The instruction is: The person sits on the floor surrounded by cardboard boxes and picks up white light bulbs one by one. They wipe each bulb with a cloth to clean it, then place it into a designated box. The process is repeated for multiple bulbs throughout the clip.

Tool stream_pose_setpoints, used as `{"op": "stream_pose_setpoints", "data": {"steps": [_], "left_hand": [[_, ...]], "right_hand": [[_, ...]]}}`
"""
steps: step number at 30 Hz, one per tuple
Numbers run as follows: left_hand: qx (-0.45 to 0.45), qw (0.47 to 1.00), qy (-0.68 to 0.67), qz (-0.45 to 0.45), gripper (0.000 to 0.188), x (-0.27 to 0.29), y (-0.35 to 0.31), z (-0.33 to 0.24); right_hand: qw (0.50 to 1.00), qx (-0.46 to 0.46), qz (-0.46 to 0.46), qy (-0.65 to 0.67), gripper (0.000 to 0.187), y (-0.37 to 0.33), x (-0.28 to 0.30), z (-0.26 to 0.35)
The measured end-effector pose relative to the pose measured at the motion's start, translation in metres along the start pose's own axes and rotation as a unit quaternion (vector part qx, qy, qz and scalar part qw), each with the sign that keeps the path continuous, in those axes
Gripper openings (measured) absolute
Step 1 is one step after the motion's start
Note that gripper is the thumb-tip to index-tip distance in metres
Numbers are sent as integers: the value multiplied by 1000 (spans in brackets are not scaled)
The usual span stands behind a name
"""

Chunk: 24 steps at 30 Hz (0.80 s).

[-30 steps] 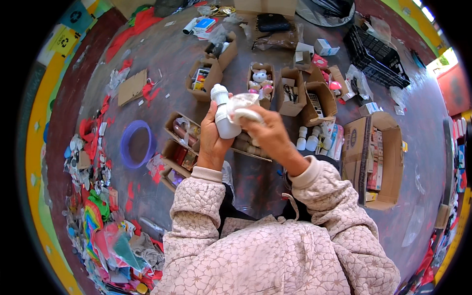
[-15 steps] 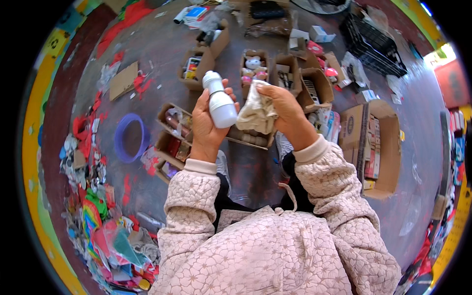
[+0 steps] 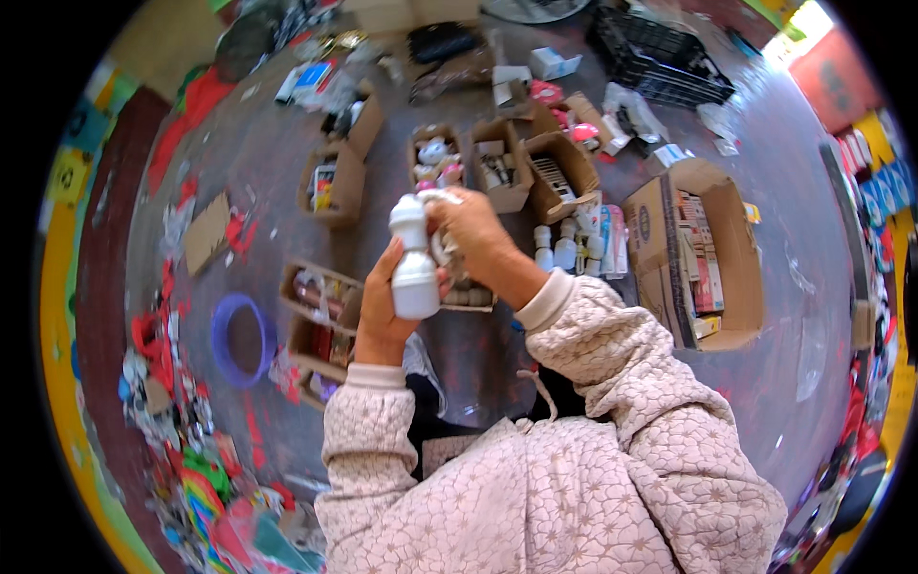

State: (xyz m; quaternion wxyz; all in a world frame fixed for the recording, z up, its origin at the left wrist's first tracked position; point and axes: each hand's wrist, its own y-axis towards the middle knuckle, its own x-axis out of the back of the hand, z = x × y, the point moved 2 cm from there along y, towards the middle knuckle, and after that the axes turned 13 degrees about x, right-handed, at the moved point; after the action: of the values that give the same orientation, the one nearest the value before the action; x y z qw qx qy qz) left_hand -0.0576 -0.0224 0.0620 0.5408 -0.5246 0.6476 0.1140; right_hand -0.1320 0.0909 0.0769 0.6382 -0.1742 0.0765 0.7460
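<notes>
My left hand [image 3: 382,306] grips a white plastic bottle [image 3: 414,263] upright by its lower body, in the middle of the view. My right hand [image 3: 470,234] is at the bottle's neck and cap, fingers curled around a crumpled whitish cloth or wrapper pressed against the bottle. Both forearms wear a pale pink patterned sleeve. Below the hands, on the grey floor, sits a low cardboard box [image 3: 325,292] of small items.
Several open cardboard boxes [image 3: 559,172] with small goods lie on the floor ahead. A large carton [image 3: 703,253] stands at right, white bottles [image 3: 564,247] beside it. A blue ring [image 3: 239,335] lies at left; colourful litter runs along the left wall. A black crate [image 3: 660,57] sits far back.
The bottle has stayed in my left hand. My right hand, holding the crumpled cloth apart beside the bottle half a second ago, has come back onto the bottle's neck.
</notes>
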Motion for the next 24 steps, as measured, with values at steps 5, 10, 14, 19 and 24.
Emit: {"op": "stream_pose_setpoints", "data": {"steps": [5,10,14,19,24], "left_hand": [[-38,999,15,34,52,-18,-14,-7],[-63,996,2,65,51,-17,-8,-8],[-67,996,46,28,47,-24,-4,0],[-92,994,39,-44,38,-11,-1,-6],[-108,993,18,-53,35,1,10,-6]], "right_hand": [[993,105,1,-45,14,8,2,5],[994,8,108,-20,20,-6,-5,18],[998,12,67,13,25,11,8,-8],[992,87,83,-35,31,1,-6,3],[960,124,135,-213,44,-5,-5,18]]}}
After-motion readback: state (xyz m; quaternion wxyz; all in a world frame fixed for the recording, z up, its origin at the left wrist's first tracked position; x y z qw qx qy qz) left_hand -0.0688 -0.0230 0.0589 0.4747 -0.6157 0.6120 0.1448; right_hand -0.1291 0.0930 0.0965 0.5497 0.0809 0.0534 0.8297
